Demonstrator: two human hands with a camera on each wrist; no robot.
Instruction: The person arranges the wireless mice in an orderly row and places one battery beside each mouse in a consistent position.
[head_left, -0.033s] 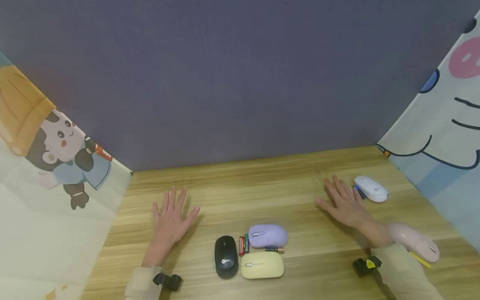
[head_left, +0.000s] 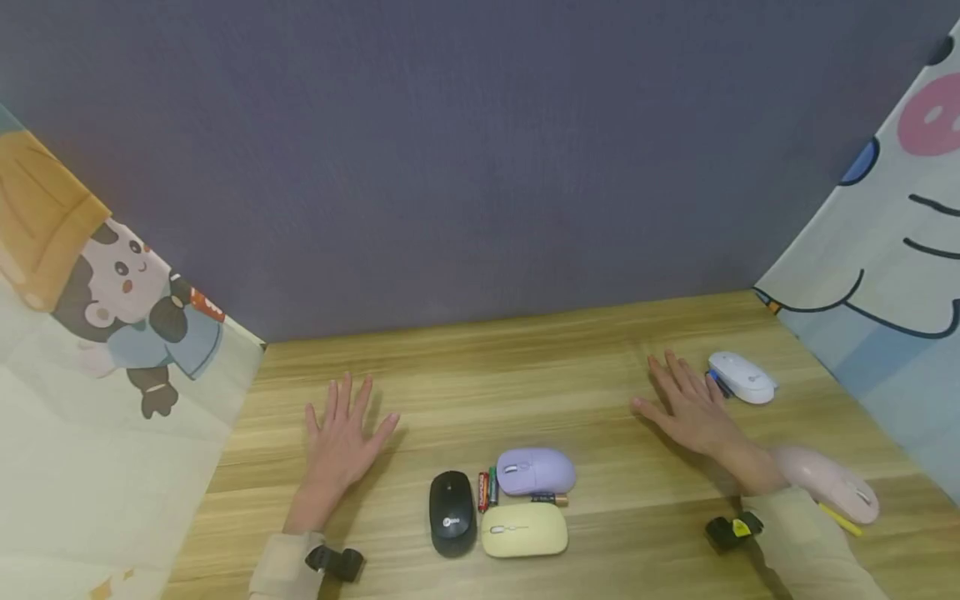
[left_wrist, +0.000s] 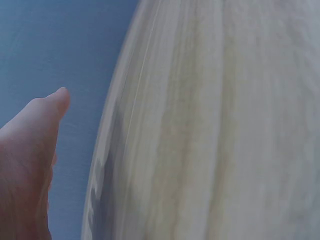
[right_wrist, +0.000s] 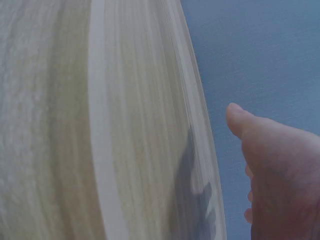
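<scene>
My left hand [head_left: 341,450] is spread flat, palm down, at the left of the table, holding nothing. On the right my right hand [head_left: 693,417] has its fingers spread too, with nothing in it. Both hands cast shadows on the wood in the wrist views. A black mouse [head_left: 452,514], a purple mouse [head_left: 536,472] and a yellow mouse [head_left: 524,531] lie between the hands. Among them are a red battery [head_left: 483,492], a green battery [head_left: 492,487] and a black-and-copper battery [head_left: 550,499]. Nearest the right fingers is a white mouse [head_left: 742,377].
A pink mouse [head_left: 828,483] lies beside the right forearm, partly hidden, with a thin yellow stick-like thing [head_left: 840,519] by it. Small blue and dark items [head_left: 718,384] touch the white mouse. A grey-blue panel [head_left: 480,167] backs the wooden table [head_left: 465,375]; printed sheets flank it.
</scene>
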